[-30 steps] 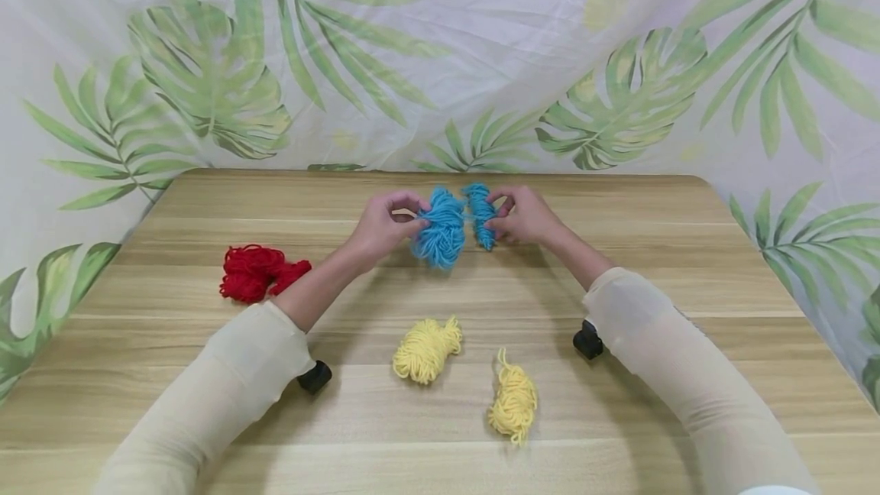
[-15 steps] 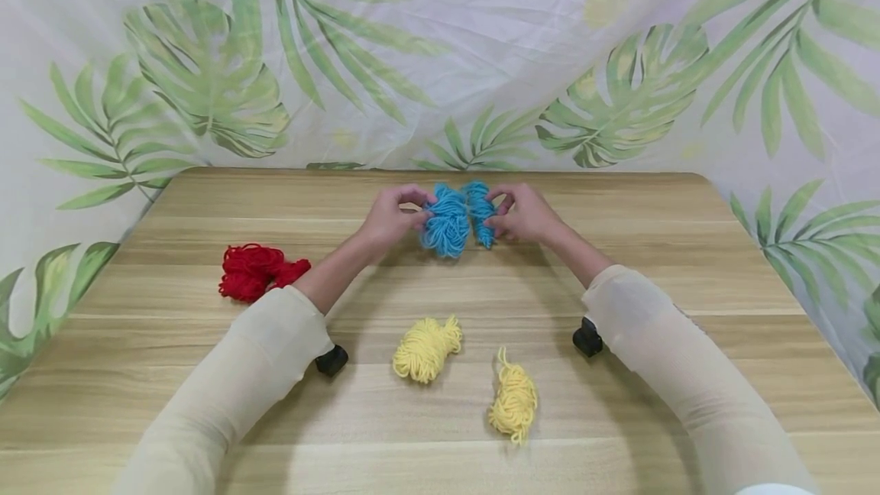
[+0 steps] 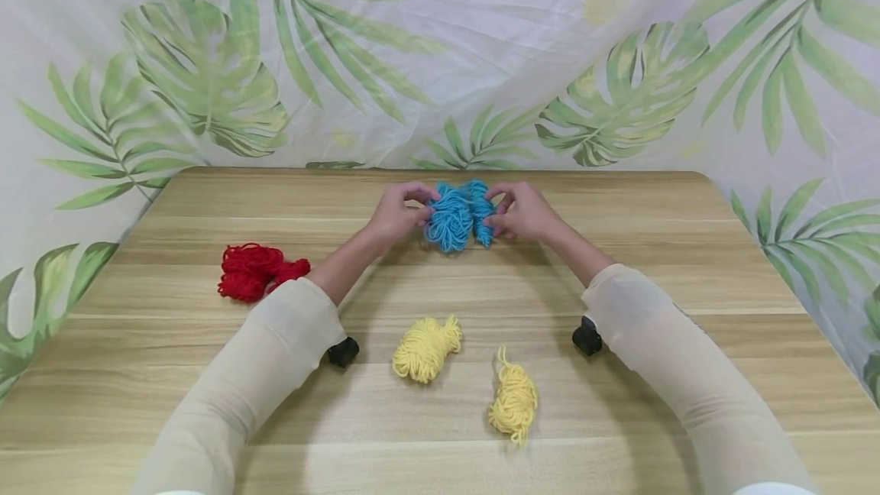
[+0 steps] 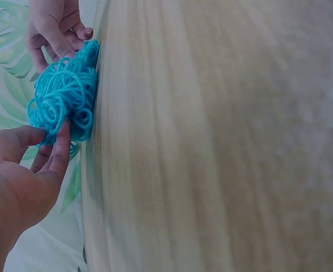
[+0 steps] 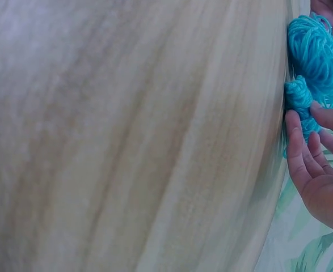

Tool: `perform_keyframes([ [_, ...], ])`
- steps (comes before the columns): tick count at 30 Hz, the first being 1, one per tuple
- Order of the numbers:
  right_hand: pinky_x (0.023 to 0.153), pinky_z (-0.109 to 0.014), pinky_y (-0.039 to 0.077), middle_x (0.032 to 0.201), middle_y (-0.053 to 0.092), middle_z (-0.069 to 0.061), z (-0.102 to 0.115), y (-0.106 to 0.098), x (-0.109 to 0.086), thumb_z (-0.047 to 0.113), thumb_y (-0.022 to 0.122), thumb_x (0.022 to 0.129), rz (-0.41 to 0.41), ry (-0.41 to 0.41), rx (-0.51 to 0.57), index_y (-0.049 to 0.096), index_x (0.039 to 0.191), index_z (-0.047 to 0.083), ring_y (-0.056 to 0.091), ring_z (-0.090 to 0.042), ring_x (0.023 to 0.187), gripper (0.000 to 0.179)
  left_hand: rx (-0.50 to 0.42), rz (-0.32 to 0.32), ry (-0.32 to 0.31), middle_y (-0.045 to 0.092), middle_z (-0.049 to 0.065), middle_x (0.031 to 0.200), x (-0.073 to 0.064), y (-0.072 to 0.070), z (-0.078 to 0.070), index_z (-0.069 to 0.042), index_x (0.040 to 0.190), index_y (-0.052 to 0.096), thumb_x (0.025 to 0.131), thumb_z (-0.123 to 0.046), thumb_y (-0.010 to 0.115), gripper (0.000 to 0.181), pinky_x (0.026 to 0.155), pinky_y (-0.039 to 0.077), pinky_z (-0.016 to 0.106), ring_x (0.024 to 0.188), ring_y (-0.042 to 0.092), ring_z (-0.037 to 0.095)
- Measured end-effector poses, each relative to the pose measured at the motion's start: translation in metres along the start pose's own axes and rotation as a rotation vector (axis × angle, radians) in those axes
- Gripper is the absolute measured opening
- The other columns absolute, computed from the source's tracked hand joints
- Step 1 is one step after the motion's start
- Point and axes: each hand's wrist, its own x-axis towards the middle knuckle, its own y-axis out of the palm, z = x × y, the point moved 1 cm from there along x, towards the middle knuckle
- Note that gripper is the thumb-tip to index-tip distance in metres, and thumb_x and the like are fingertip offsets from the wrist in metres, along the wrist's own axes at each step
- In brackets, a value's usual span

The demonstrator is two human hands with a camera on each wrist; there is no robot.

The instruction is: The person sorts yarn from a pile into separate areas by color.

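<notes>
Two bundles of blue yarn lie side by side near the far edge of the table. My left hand [image 3: 399,214] pinches the larger, looser blue yarn bundle [image 3: 450,220] at its left side. On the right, the narrower, tightly wound blue yarn bundle [image 3: 480,212] is between the thumb and fingers of my right hand [image 3: 524,212]. The bundles touch or nearly touch each other. In the left wrist view, the thumb and fingertips of the left hand [image 4: 27,175] grip the loops of the blue yarn [image 4: 61,102]. The right wrist view has the right hand [image 5: 322,170] around the narrow bundle [image 5: 299,99].
Red yarn [image 3: 254,273] lies at the left of the wooden table [image 3: 619,434], partly behind the left forearm. Two yellow yarn bundles, one [image 3: 426,350] near the middle and another [image 3: 514,399] closer to the front, lie between the arms. A leaf-patterned cloth [image 3: 481,44] hangs behind the table.
My left hand has moved right and slightly away with the larger blue yarn bundle, closing the gap to the narrow one. The right hand has stayed almost still.
</notes>
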Motion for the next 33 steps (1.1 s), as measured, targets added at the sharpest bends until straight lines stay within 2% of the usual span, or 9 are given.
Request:
perform_keyframes([
  [8,0.061,-0.035,0.06,0.085,0.062,-0.014,0.0,-0.002,-0.003,0.004,0.076,0.094,0.004,0.004,0.009,0.062,0.133,-0.003,0.073,-0.03,0.073,0.042,0.008,0.014,-0.001,0.06,0.019,0.114,0.007,0.001,0.003,0.009,0.12,0.066,0.099,0.013,0.055,0.024,0.073,0.055,0.027,0.085,0.064,0.021],
  [16,0.064,-0.04,0.061,0.087,0.064,-0.016,0.0,-0.005,-0.013,0.0,0.077,0.092,0.009,-0.044,0.031,0.061,0.133,-0.005,0.072,-0.035,0.075,0.044,0.004,0.012,-0.008,0.059,0.02,0.116,0.01,0.002,0.004,0.009,0.119,0.066,0.098,0.014,0.053,0.025,0.072,0.053,0.028,0.085,0.062,0.02],
  [23,0.053,-0.032,0.056,0.085,0.067,-0.018,-0.001,-0.008,-0.021,0.002,0.078,0.091,0.012,-0.088,0.004,0.062,0.131,-0.007,0.072,-0.037,0.068,0.044,0.034,0.003,-0.005,0.059,0.02,0.117,0.012,0.002,0.005,0.009,0.12,0.066,0.1,0.011,0.054,0.024,0.071,0.054,0.024,0.077,0.061,0.016],
  [28,0.057,-0.034,0.058,0.085,0.066,-0.018,0.0,-0.009,-0.03,0.0,0.077,0.091,0.036,-0.097,0.027,0.061,0.132,-0.009,0.073,-0.037,0.072,0.045,0.047,-0.004,-0.001,0.059,0.021,0.116,0.012,0.002,0.006,0.009,0.12,0.067,0.1,0.01,0.056,0.023,0.069,0.053,0.02,0.077,0.062,0.016],
  [33,0.056,-0.032,0.055,0.083,0.064,-0.015,-0.004,-0.009,-0.038,0.0,0.075,0.092,0.053,-0.101,0.023,0.062,0.13,-0.008,0.073,-0.035,0.073,0.04,0.061,-0.003,0.012,0.06,0.02,0.114,0.013,0.002,0.008,0.009,0.12,0.067,0.1,0.009,0.058,0.022,0.069,0.054,0.022,0.076,0.064,0.016],
])
